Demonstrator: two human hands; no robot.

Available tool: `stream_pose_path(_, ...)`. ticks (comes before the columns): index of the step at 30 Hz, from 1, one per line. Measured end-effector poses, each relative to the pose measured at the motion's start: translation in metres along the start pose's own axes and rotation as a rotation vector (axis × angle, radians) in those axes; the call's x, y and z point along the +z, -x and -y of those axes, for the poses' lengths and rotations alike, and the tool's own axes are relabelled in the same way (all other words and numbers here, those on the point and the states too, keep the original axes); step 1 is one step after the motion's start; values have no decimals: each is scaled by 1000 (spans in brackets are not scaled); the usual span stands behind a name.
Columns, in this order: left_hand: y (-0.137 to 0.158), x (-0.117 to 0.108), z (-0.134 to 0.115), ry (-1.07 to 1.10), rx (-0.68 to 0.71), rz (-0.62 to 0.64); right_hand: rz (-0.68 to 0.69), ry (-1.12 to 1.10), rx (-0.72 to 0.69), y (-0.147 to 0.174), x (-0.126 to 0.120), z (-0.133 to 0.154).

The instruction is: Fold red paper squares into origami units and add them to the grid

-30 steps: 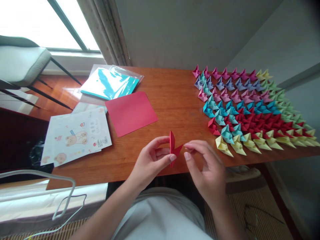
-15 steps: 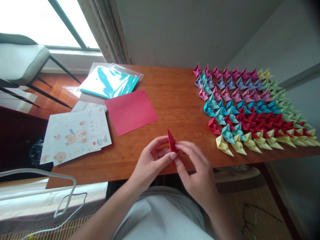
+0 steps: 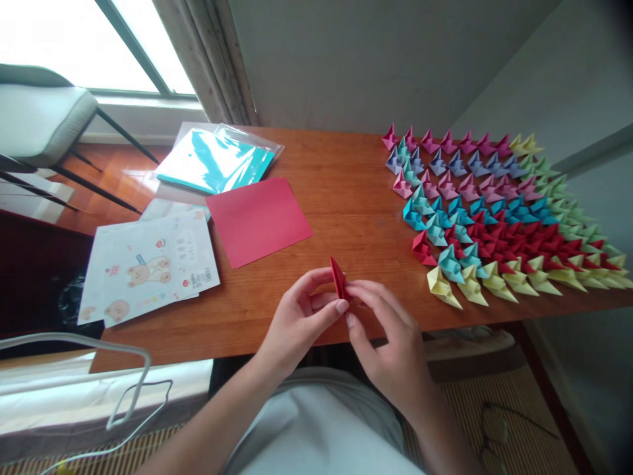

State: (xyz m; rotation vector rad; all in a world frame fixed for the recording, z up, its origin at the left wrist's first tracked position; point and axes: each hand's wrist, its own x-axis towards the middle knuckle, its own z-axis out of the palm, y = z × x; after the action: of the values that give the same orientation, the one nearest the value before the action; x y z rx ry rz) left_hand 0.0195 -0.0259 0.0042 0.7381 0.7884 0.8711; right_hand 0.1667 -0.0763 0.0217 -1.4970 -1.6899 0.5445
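A small folded piece of red paper (image 3: 337, 277) stands nearly edge-on above the front of the table. My left hand (image 3: 309, 307) pinches it between thumb and fingers from the left. On the other side, my right hand (image 3: 383, 323) has its fingertips against the paper's right face, its thumb a little apart below. Beyond my hands lies a flat stack of red paper sheets (image 3: 260, 221). To the right, rows of folded paper boats (image 3: 457, 211) in pink, purple, blue, red, green and yellow cover the table.
A clear packet of turquoise paper (image 3: 217, 161) lies at the back left of the wooden table (image 3: 346, 171). Printed bear sheets (image 3: 153, 264) rest at the left edge. A chair (image 3: 47, 119) stands by the window, and a white cable (image 3: 143, 376) hangs at front left.
My right thumb has come slightly away from the folded red paper, and its lower tip shows less. My left hand keeps its pinch.
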Motion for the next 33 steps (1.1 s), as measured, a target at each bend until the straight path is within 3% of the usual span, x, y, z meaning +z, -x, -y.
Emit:
stream_pose_path(16, 3, 1, 2, -55, 33, -12, -20, 23, -17, 0, 1, -1)
stream_pose_path(23, 4, 0, 4, -124, 117, -3, -25, 28, -9, 0, 0, -3)
stream_pose_path(33, 13, 3, 6, -513, 323, 38, -115, 73, -2, 0, 1, -5)
